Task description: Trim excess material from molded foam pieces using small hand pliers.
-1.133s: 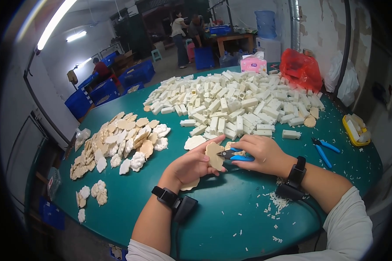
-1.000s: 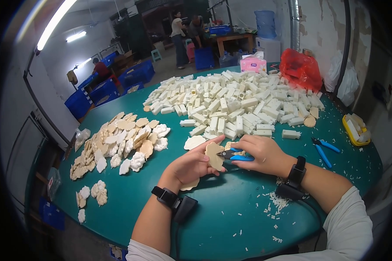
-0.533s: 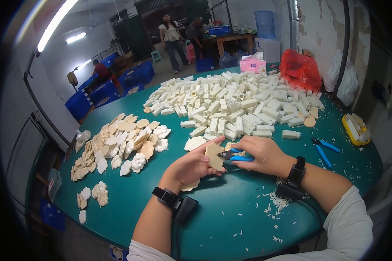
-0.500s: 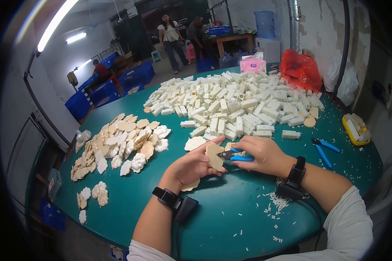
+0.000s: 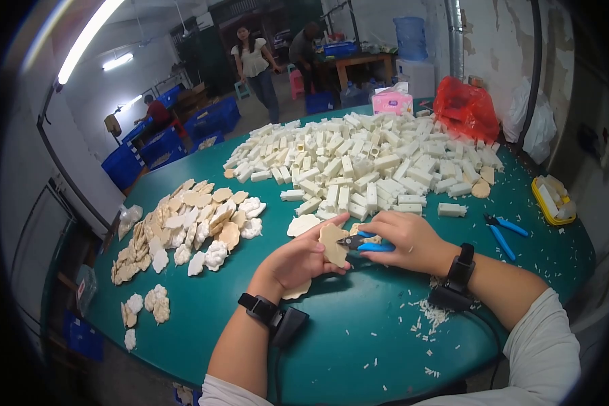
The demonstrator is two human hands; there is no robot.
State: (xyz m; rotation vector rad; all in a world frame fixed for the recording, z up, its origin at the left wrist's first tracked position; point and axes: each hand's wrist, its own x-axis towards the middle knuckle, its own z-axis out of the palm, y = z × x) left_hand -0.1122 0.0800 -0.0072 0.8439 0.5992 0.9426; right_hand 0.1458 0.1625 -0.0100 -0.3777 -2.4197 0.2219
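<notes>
Flat cream plastic piece (image 5: 333, 243) pinched in left hand (image 5: 298, 260) above green round table (image 5: 358, 338); right hand (image 5: 406, 240) clamped on blue-handled snips (image 5: 364, 243), seemingly trimming. Trimmed pile (image 5: 183, 227) left of it; block heap (image 5: 372, 162) beyond, untouched.

I see my left hand (image 5: 296, 260) and right hand (image 5: 407, 238) bare, each wrist wearing a black strap with a black box and cable trailing toward the frame's bottom; white sleeves at lower right and lower centre
</notes>
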